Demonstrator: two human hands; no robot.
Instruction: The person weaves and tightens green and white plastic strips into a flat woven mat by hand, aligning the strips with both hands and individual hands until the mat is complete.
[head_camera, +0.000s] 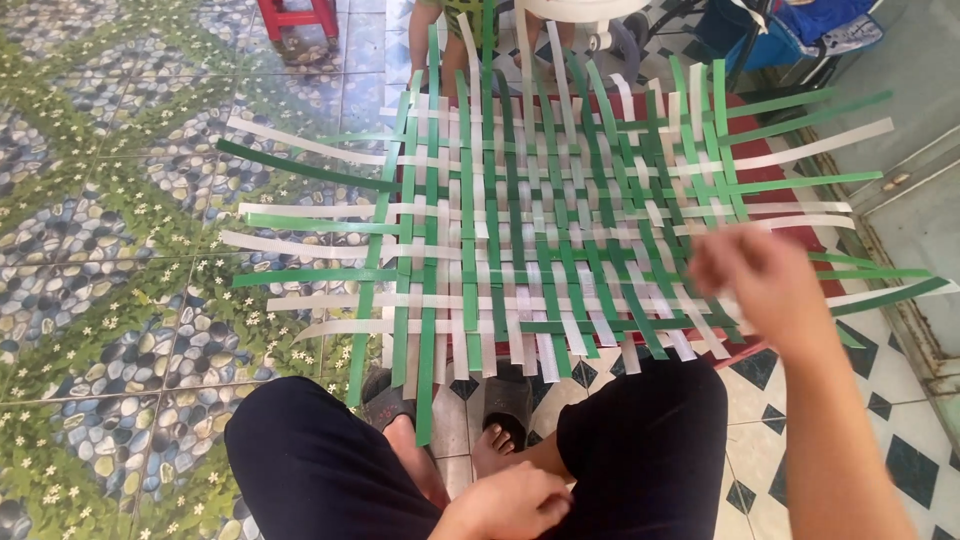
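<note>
Woven mat (540, 230) of green and white strips lies flat on the tiled floor (110, 300), directly ahead of your knees. Nearest the camera: your left hand (510, 505) sits low between your legs, fingers curled together; cannot tell whether it holds anything. Your sandalled feet (500, 420) sit at the mat's near edge. Further out, your right hand (765, 285) hovers over the mat's right edge, motion-blurred; grip cannot be determined. Beyond the mat: a red stool (297, 18).

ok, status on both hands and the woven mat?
Right hand blurred over woven mat's right edge, grip unclear. Left hand low between knees, off the mat. Another person's legs at far edge.
</note>
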